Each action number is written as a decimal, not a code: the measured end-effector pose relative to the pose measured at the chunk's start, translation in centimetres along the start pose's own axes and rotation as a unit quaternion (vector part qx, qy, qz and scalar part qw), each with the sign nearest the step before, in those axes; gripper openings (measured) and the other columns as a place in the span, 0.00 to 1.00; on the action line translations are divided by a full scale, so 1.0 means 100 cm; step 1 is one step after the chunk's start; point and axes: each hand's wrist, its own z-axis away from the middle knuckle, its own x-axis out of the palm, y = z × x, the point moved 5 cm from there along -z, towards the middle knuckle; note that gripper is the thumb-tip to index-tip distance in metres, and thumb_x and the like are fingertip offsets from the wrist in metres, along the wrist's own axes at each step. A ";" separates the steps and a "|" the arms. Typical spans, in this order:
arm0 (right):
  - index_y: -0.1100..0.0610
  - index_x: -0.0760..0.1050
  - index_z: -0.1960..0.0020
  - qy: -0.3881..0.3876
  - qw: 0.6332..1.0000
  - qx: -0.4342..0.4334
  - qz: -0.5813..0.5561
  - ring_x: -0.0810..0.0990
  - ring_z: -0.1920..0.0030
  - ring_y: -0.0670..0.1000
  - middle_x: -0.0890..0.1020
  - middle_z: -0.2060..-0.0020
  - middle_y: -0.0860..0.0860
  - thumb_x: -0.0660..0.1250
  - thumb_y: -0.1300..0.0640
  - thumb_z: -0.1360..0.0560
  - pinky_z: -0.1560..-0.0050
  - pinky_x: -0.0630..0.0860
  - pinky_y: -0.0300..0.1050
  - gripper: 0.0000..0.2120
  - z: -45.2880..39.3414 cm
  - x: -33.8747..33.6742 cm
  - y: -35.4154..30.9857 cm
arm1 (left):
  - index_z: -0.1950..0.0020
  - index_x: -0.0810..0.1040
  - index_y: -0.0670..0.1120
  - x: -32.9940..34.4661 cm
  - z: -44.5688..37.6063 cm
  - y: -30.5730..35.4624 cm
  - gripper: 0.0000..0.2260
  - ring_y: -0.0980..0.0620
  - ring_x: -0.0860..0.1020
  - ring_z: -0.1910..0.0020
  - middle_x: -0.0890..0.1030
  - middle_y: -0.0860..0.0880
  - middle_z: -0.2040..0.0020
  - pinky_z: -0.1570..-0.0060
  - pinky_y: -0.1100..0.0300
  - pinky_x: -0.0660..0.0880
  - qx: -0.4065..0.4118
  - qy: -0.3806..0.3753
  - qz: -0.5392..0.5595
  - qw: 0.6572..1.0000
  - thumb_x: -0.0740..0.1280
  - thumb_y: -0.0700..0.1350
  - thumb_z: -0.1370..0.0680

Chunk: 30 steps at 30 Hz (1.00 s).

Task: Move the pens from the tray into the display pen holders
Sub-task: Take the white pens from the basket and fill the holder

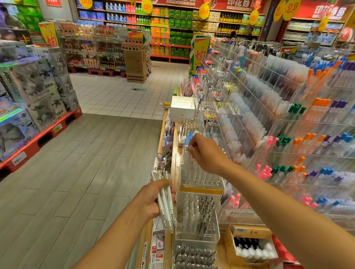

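My left hand (153,200) grips a bundle of several white pens (166,202), tips pointing down, just left of the clear acrylic pen holders (201,183). My right hand (206,153) reaches over the upper holder, its fingertips curled down onto the tops of the white pens (193,171) standing in it; a single pen may be pinched, but I cannot tell. The lower holder (197,233) contains white and dark pens. No tray is clearly visible.
A tall acrylic rack of coloured pens (293,138) fills the right side. A cardboard box of bottles (251,247) sits at lower right. A white box (182,107) stands farther along the wooden counter edge (174,160). Stacked toy boxes (29,93) line the aisle's left.
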 end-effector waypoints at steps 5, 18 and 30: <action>0.62 0.75 0.46 -0.018 0.991 -0.031 0.131 0.73 0.51 0.55 0.71 0.48 0.54 0.61 0.56 0.19 0.51 0.71 0.48 0.09 -0.003 0.019 -0.003 | 0.57 0.79 0.38 0.002 0.003 0.001 0.03 0.47 0.76 0.74 0.78 0.40 0.70 0.75 0.59 0.78 0.006 -0.012 -0.011 1.000 0.68 0.36 0.23; 0.52 0.78 0.56 -0.052 0.993 0.060 -0.088 0.73 0.67 0.44 0.77 0.67 0.44 0.69 0.50 0.23 0.63 0.69 0.40 0.06 0.033 0.019 -0.001 | 0.58 0.81 0.38 0.029 0.012 -0.008 0.06 0.50 0.79 0.73 0.79 0.43 0.68 0.73 0.60 0.78 0.019 -0.090 -0.065 0.994 0.73 0.39 0.32; 0.61 0.72 0.53 -0.099 0.793 0.173 -0.575 0.77 0.66 0.48 0.80 0.62 0.54 0.65 0.60 0.22 0.63 0.75 0.39 0.04 0.084 0.006 0.049 | 0.53 0.84 0.37 0.078 0.015 -0.040 0.08 0.49 0.81 0.71 0.81 0.41 0.64 0.71 0.60 0.80 -0.007 -0.139 -0.089 0.986 0.71 0.43 0.24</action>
